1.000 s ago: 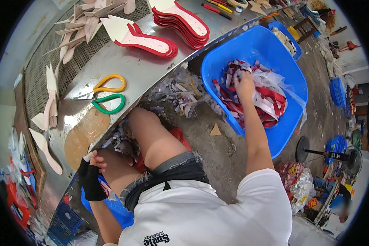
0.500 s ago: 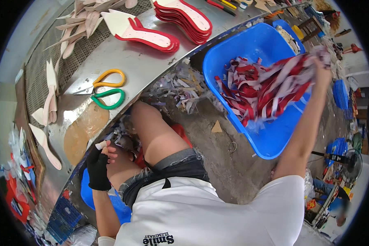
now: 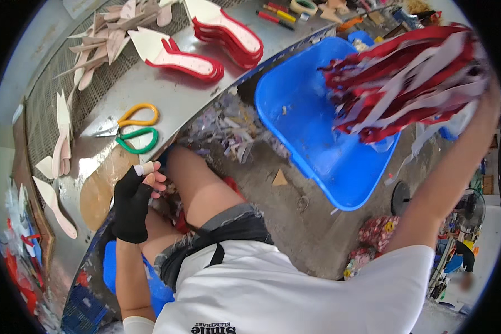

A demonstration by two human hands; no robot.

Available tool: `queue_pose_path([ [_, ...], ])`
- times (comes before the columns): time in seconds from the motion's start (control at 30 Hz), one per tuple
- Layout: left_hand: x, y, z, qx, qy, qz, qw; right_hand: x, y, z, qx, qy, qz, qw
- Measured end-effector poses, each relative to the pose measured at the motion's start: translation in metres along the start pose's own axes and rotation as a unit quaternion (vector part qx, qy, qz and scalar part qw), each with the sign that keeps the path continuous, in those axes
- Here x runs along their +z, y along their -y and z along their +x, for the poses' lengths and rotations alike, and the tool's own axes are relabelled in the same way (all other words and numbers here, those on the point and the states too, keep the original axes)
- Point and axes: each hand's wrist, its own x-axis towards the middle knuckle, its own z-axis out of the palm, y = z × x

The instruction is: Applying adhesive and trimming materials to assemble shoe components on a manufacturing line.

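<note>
My right hand (image 3: 489, 96), partly blurred and half hidden, grips a big bundle of red and pale fabric strips (image 3: 395, 83). The bundle hangs over the far right part of a blue plastic tub (image 3: 317, 167), whose near end shows bare inside. My left hand (image 3: 136, 197), in a black fingerless glove with white tape round one digit, is above my thigh beside the table edge. Its fingers are loosely curled, with nothing visible in them. Closest to it on the metal table (image 3: 181, 103) lie scissors (image 3: 132, 127) with one orange and one green handle.
Red-edged, sole-shaped pieces (image 3: 228, 36) are stacked at the table's far side, beside a heap of pale pink cut pieces (image 3: 114, 39). Scraps (image 3: 228, 131) litter the floor under the table edge. A fan (image 3: 467, 209) stands at the right, near a floral bundle (image 3: 378, 234).
My right hand has moved up and right, lifting the strips mostly out of the blue tub. The left hand stays near the table edge. The whole view has shifted slightly.
</note>
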Motion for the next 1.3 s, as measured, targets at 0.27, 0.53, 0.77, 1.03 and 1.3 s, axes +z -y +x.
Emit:
queue_pose_path([
  [0.27,0.077,-0.06,0.049,0.32,0.111,-0.043,0.94,0.174,-0.03,-0.209,0.211,0.271,0.182,0.921],
  [0.53,0.156,-0.073,0.074,0.332,0.008,0.095,0.938,0.216,0.017,-0.284,0.232,0.362,0.236,0.872],
  [0.77,0.167,-0.063,0.099,0.376,0.004,0.09,0.922,0.217,0.039,-0.302,0.213,0.429,0.234,0.846],
  [1.03,0.155,-0.057,0.099,0.423,-0.083,0.176,0.885,0.211,0.041,-0.287,0.219,0.498,0.185,0.819],
  [1.3,0.07,-0.053,0.085,0.191,0.281,-0.098,0.935,0.186,-0.025,-0.229,0.182,0.363,0.07,0.911],
])
